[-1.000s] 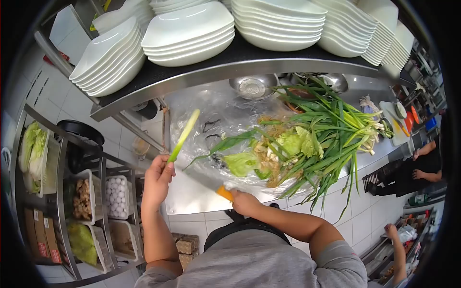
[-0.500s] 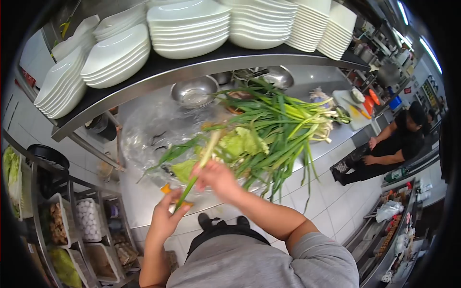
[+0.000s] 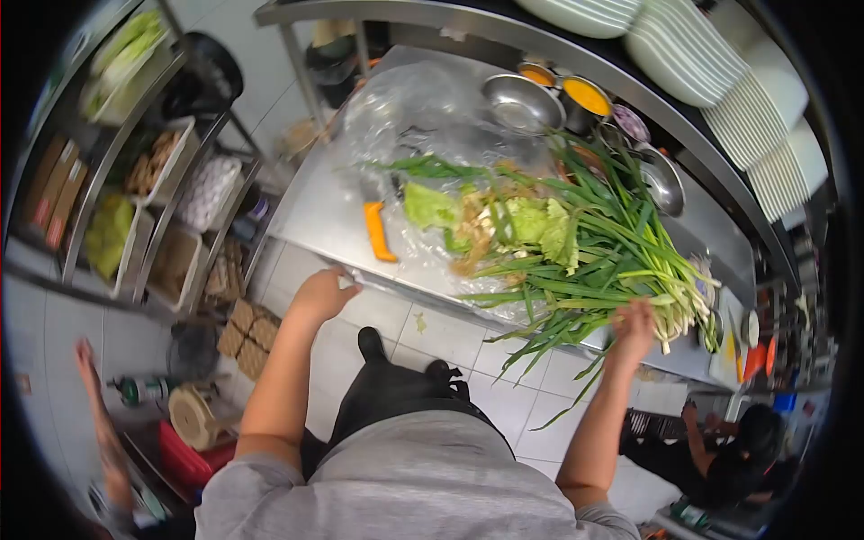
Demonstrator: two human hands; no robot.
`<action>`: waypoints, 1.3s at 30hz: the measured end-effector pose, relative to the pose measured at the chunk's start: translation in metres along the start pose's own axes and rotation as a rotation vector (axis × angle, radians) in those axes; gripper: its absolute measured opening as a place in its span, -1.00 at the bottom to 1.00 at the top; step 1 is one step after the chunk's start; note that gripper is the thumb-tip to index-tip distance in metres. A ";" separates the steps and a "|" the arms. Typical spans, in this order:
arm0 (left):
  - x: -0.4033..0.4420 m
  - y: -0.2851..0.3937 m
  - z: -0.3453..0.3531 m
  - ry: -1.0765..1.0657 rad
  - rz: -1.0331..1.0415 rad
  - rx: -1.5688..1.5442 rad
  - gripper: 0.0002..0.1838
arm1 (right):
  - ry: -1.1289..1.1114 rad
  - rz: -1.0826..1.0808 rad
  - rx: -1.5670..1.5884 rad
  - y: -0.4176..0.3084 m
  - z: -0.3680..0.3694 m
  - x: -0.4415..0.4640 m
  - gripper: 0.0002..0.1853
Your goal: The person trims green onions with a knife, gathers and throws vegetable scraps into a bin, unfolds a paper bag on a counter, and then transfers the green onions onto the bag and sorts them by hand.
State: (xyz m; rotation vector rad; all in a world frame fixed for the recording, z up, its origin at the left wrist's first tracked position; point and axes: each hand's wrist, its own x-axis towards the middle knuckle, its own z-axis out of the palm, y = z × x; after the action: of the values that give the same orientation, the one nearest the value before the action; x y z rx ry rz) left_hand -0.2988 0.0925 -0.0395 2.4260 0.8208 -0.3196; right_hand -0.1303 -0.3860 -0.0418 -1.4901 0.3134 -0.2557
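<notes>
My left hand (image 3: pixel 328 292) is beside the steel table's front edge, empty, with thumb and fingers apart. Against the white ends of a large pile of spring onions (image 3: pixel 612 243), my right hand (image 3: pixel 634 326) is blurred; whether it grips a stalk is unclear. An orange-handled knife (image 3: pixel 379 232) lies near the table's front left, its blade hard to make out. Lettuce leaves (image 3: pixel 432 206) and brownish root trimmings (image 3: pixel 475 225) rest on clear plastic (image 3: pixel 409 103) between knife and onions.
Metal bowls (image 3: pixel 524 103) line the table's back, under a shelf of stacked white dishes (image 3: pixel 688 54). Racks with food containers (image 3: pixel 171 261) stand left. A person in black (image 3: pixel 751 441) is at lower right; another person's arm (image 3: pixel 106 432) shows at lower left.
The single stalk both hands were on has left my left hand. The knife has gone from my left hand to the table. My right hand has moved right to the onion pile; the view has turned.
</notes>
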 end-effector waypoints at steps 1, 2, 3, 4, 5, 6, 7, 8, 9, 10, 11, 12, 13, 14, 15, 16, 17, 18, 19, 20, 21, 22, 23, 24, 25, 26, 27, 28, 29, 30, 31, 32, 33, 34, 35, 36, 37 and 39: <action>-0.008 -0.007 0.005 -0.224 -0.038 0.114 -0.38 | -0.102 0.056 -0.030 0.007 0.016 -0.027 -0.52; -0.014 -0.014 0.012 -0.221 -0.066 0.092 -0.38 | -0.257 0.146 -0.053 0.013 0.031 -0.050 -0.59; -0.018 -0.019 0.020 -0.244 -0.053 0.094 -0.36 | -0.408 0.234 -0.079 0.017 0.045 -0.071 -0.66; -0.021 -0.025 0.029 -0.267 -0.036 0.095 -0.34 | -0.561 0.274 -0.119 0.026 0.055 -0.086 -0.69; -0.023 -0.032 0.040 -0.260 -0.052 0.070 -0.34 | -0.711 0.311 -0.161 0.034 0.065 -0.100 -0.72; -0.026 -0.040 0.053 -0.194 -0.035 0.038 -0.33 | -0.834 0.351 -0.245 0.036 0.078 -0.115 -0.72; -0.031 -0.047 0.063 -0.129 -0.021 0.008 -0.31 | -0.954 0.393 -0.332 0.038 0.091 -0.131 -0.73; -0.036 -0.053 0.073 -0.144 -0.015 0.008 -0.30 | -1.052 0.425 -0.379 0.052 0.100 -0.142 -0.72; -0.040 -0.062 0.086 -0.138 -0.032 -0.014 -0.30 | -1.151 0.457 -0.426 0.072 0.110 -0.152 -0.70; -0.043 -0.072 0.100 -0.186 -0.018 -0.044 -0.31 | -1.217 0.481 -0.485 0.087 0.122 -0.166 -0.69; -0.050 -0.084 0.115 -0.237 -0.007 -0.078 -0.32 | -1.284 0.510 -0.549 0.105 0.133 -0.180 -0.68; -0.059 -0.096 0.127 -0.240 -0.034 -0.107 -0.32 | -1.349 0.467 -0.683 0.130 0.143 -0.193 -0.66; -0.068 -0.108 0.141 -0.254 -0.038 -0.158 -0.33 | -1.417 0.423 -0.818 0.162 0.150 -0.204 -0.64; -0.076 -0.120 0.155 -0.266 -0.043 -0.209 -0.34 | -1.497 0.304 -0.915 0.212 0.150 -0.207 -0.52; -0.088 -0.129 0.160 -0.243 -0.099 -0.258 -0.37 | -1.487 0.198 -1.104 0.236 0.160 -0.220 -0.44; -0.097 -0.145 0.173 -0.241 -0.145 -0.319 -0.40 | -1.504 0.121 -1.183 0.267 0.168 -0.225 -0.35; -0.106 -0.163 0.190 -0.243 -0.189 -0.377 -0.42 | -1.517 0.046 -1.257 0.301 0.178 -0.229 -0.26; -0.115 -0.184 0.209 -0.203 -0.212 -0.424 -0.45 | -1.539 0.055 -1.274 0.340 0.186 -0.229 -0.26; -0.123 -0.202 0.229 -0.162 -0.229 -0.472 -0.48 | -1.509 -0.136 -1.248 0.381 0.195 -0.224 -0.17; -0.130 -0.219 0.243 -0.190 -0.294 -0.503 -0.51 | -1.472 -0.323 -1.207 0.422 0.206 -0.221 -0.07; -0.136 -0.234 0.253 -0.223 -0.360 -0.525 -0.53 | -1.434 -0.345 -1.293 0.461 0.219 -0.217 0.03; -0.140 -0.247 0.260 -0.241 -0.378 -0.524 -0.53 | -1.379 -0.360 -1.342 0.483 0.239 -0.212 0.06; -0.145 -0.258 0.267 -0.230 -0.442 -0.542 -0.55 | -1.309 -0.632 -1.413 0.516 0.251 -0.201 0.09; -0.150 -0.270 0.279 -0.220 -0.508 -0.557 -0.57 | -1.204 -0.696 -1.428 0.537 0.267 -0.192 0.09; -0.155 -0.283 0.297 -0.250 -0.523 -0.554 -0.57 | -1.097 -0.588 -1.607 0.527 0.295 -0.194 0.06; -0.161 -0.295 0.314 -0.214 -0.549 -0.559 -0.58 | -0.997 -0.663 -1.634 0.552 0.304 -0.186 0.02; -0.165 -0.305 0.331 -0.175 -0.572 -0.566 -0.59 | -0.892 -0.683 -1.764 0.592 0.311 -0.173 0.01; -0.170 -0.313 0.345 -0.171 -0.575 -0.545 -0.59 | -0.965 -0.544 -1.722 0.603 0.325 -0.158 0.01; -0.168 -0.319 0.357 -0.192 -0.580 -0.542 -0.59 | -1.037 -0.322 -1.802 0.604 0.350 -0.147 0.00; -0.165 -0.323 0.364 -0.218 -0.622 -0.557 -0.59 | -1.099 -0.297 -1.393 0.713 0.333 -0.087 0.00; -0.163 -0.325 0.370 -0.243 -0.665 -0.570 -0.59 | -1.112 -0.224 -1.515 0.684 0.344 -0.092 -0.05; -0.161 -0.328 0.378 -0.250 -0.640 -0.565 -0.58 | -1.107 -0.170 -1.544 0.664 0.351 -0.102 -0.09; -0.160 -0.331 0.385 -0.273 -0.638 -0.561 -0.58 | -1.105 -0.127 -1.552 0.649 0.354 -0.109 -0.13; -0.155 -0.331 0.391 -0.267 -0.613 -0.570 -0.59 | -1.094 -0.096 -1.572 0.630 0.356 -0.119 -0.18; -0.149 -0.328 0.395 -0.252 -0.584 -0.583 -0.59 | -1.076 -0.087 -1.630 0.610 0.355 -0.133 -0.22; -0.141 -0.324 0.395 -0.257 -0.574 -0.590 -0.59 | -1.073 -0.074 -1.717 0.591 0.354 -0.145 -0.26; -0.132 -0.319 0.393 -0.245 -0.526 -0.597 -0.60 | -1.181 -0.318 -2.034 0.605 0.342 -0.139 -0.40; -0.108 -0.311 0.385 -0.220 -0.471 -0.589 -0.61 | -0.899 -0.789 -1.657 0.671 0.282 -0.112 -0.53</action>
State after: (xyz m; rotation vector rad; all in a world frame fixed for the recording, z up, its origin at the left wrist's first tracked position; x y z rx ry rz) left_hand -0.5934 0.0251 -0.4458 1.6111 1.1844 -0.4375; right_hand -0.1511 -0.0385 -0.6909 -3.0962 -1.1130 0.1792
